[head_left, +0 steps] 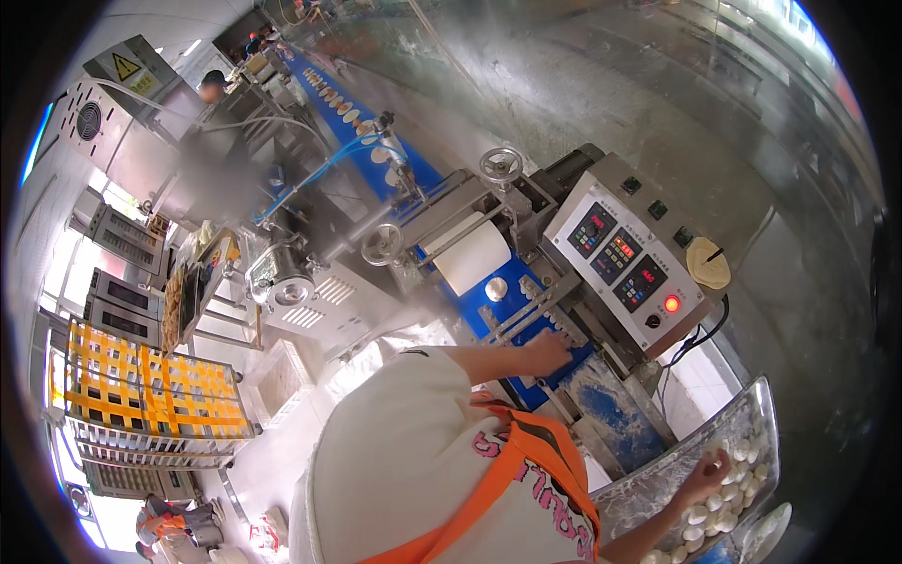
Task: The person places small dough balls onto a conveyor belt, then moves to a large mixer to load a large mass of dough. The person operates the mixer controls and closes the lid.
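My left hand (549,353) reaches over the near end of a blue conveyor belt (465,317), beside a toothed metal guide (564,328). Its fingers point down, and whatever may be under them is hidden. On the belt past the guide lies a round dough ball (496,289), just before a wide sheet of pale dough (471,254) at the rollers. At the lower right, my right hand (710,471) is inside a floury clear plastic tub (634,493). Its curled fingers are by several white dough balls (722,497); whether it grips one is unclear.
A control panel (627,264) with a lit red button stands right of the belt. Flattened dough rounds (345,108) ride the far belt (331,99). Handwheels (501,166) and a metal motor (282,278) flank the rollers. A co-worker (218,155) stands at left; a rack (155,388) is behind.
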`<state>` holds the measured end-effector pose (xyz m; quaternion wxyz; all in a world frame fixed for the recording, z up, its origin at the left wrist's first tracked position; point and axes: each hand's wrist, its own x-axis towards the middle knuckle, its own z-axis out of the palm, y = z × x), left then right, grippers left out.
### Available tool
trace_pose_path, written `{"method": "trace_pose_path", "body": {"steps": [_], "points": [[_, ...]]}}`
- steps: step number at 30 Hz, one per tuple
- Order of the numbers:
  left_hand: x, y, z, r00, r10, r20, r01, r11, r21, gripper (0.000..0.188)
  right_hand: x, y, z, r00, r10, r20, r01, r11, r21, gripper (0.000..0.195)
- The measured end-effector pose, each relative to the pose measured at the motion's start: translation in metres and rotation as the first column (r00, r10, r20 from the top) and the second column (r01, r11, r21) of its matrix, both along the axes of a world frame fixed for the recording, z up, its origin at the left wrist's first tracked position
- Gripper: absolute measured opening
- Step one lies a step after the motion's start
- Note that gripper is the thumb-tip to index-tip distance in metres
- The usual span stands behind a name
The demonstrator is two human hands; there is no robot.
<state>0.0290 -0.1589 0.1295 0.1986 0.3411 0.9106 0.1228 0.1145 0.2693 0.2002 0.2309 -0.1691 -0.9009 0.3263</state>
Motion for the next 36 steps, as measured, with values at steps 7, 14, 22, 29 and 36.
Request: {"method": "trace_pose_path", "body": {"steps": [7, 14, 22, 29, 36], "points": [[0.031, 0.083, 0.075, 0.232, -0.283, 0.931, -0.786, 0.509, 0.350, 0.048, -0.011, -0.138, 0.049, 0.597, 0.792, 0.125, -0.760, 0.609, -0.229, 0.023], [-0.008, 0.017, 0.015, 0.643, 0.266, 0.718, -0.500, 0.856, 0.131, 0.043, -0.056, 0.177, -0.060, 0.832, -0.517, 0.202, 0.121, 0.524, 0.843, 0.050], [-0.029, 0.010, -0.077, 0.931, 0.149, 0.334, -0.171, 0.984, 0.037, 0.027, -0.043, 0.133, -0.078, 0.783, -0.148, 0.604, -0.195, 0.864, 0.465, 0.051], [0.002, 0.046, -0.007, 0.992, -0.055, -0.113, 0.089, 0.945, 0.315, 0.027, -0.055, 0.088, -0.061, 0.798, -0.418, 0.435, -0.083, 0.637, 0.766, 0.041], [0.022, 0.066, 0.039, 0.975, -0.076, 0.208, -0.077, 0.764, 0.640, 0.014, 0.042, -0.002, -0.022, 0.876, -0.147, 0.459, -0.014, 0.944, 0.328, 0.034]]}}
